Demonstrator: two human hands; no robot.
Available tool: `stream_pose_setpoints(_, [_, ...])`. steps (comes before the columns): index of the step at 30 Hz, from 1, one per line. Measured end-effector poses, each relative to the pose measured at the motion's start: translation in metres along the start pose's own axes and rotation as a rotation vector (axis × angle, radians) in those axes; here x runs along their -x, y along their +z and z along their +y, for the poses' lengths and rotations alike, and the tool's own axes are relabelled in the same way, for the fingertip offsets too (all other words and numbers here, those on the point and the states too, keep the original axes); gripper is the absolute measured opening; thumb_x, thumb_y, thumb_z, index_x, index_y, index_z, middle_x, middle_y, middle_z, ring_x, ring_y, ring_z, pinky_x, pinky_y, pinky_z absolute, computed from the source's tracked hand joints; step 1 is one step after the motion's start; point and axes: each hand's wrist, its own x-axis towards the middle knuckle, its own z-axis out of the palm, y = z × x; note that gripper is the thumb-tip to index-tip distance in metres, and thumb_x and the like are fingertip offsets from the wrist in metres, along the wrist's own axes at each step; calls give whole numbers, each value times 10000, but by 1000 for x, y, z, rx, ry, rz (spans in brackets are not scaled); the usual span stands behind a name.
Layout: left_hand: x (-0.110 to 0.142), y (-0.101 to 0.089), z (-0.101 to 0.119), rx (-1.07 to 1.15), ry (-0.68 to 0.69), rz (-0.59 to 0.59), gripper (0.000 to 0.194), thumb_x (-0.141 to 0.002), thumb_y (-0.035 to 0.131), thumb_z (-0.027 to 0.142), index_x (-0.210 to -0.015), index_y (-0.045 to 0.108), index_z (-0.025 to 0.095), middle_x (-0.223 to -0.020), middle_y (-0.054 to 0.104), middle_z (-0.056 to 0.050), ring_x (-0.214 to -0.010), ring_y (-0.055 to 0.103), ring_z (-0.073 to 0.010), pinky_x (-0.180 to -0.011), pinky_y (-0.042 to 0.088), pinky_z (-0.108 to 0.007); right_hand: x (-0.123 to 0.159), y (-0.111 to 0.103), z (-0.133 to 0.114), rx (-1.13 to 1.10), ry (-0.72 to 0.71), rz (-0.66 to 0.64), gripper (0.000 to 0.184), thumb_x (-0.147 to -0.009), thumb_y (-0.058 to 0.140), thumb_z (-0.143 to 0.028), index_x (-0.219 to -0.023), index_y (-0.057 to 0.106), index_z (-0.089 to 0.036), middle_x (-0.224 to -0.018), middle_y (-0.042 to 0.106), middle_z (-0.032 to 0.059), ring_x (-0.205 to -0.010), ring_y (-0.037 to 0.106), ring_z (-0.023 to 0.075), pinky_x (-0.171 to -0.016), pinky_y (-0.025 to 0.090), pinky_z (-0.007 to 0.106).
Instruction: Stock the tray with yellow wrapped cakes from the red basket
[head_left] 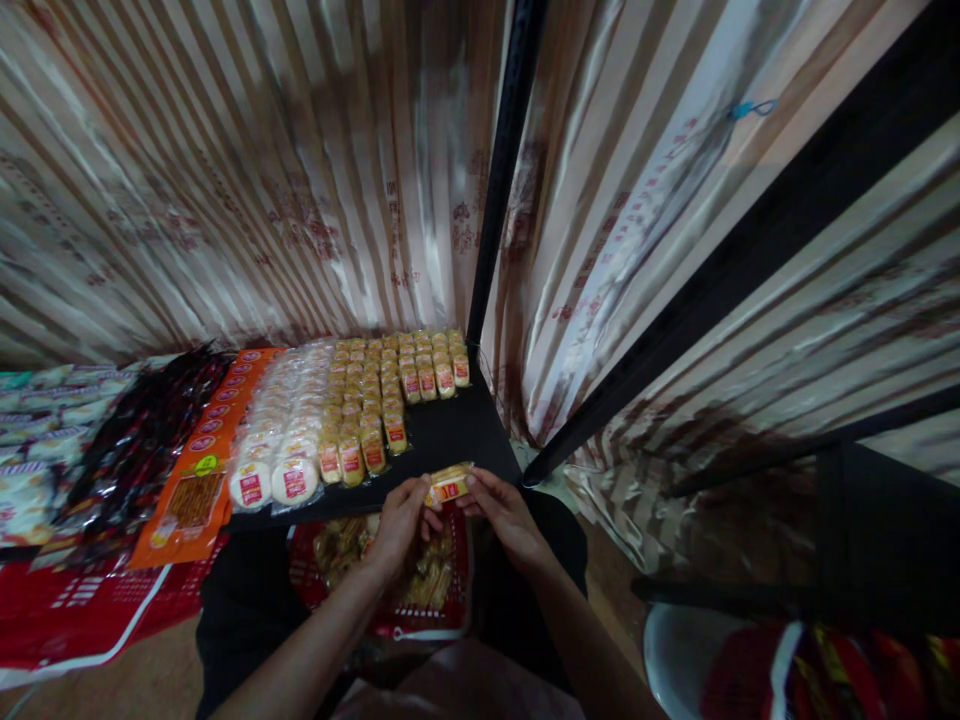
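Observation:
My left hand (401, 520) and my right hand (501, 508) both pinch one small yellow snack packet (448, 484) with a red label, holding it just above the front edge of a black shelf (450, 432). On the shelf lie rows of the same yellow packets (379, 390). Beside them sit rows of round white wrapped cakes (281, 440). Below my hands a red basket (390, 575) rests on my lap and holds more loose yellow packets.
Orange flat packs (202, 470), dark wrapped snacks (142, 440) and pale bags (37, 440) fill the shelf's left side. A black upright post (501, 180) stands at the shelf's back right corner. Striped curtains hang behind. A white tub (675, 650) with red packs sits lower right.

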Motion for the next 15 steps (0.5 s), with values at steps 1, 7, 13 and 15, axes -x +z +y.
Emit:
stream_pose_setpoints(1, [0, 0, 2, 14, -18, 12, 542, -683, 496, 688, -696, 529, 147, -479, 554, 12, -392, 470, -93, -403, 319, -200, -1, 0, 1, 12, -10, -13, 507, -706, 611, -566, -1023, 642, -172, -782, 686, 32, -670, 626, 159, -624, 512, 282])
stream_pose_setpoints(7, [-12, -5, 11, -83, -93, -15, 544, -665, 484, 718, -698, 500, 175, -494, 526, 44, -383, 478, -94, -377, 291, -195, -4, -5, 10, 415, -255, 151, 459, -789, 530, -488, -1126, 599, -185, -1088, 645, 97, -969, 602, 242, -861, 482, 416])
stream_pose_setpoints(13, [-30, -12, 33, -652, 73, -19, 478, -780, 417, 615, -567, 486, 194, -473, 504, 27, -458, 489, -118, -471, 321, -218, -6, -4, 1, 855, -596, 136, 386, -843, 513, -310, -1220, 552, -244, -1194, 601, 49, -1133, 474, 239, -982, 395, 428])
stream_pose_setpoints(15, [-33, -9, 46, -848, 158, 9, 448, -795, 434, 570, -576, 529, 191, -522, 544, 1, -544, 535, -149, -515, 322, -231, -9, -1, 0, 891, -589, 96, 363, -853, 497, -291, -1207, 563, -245, -1144, 627, 47, -1084, 492, 237, -941, 426, 411])
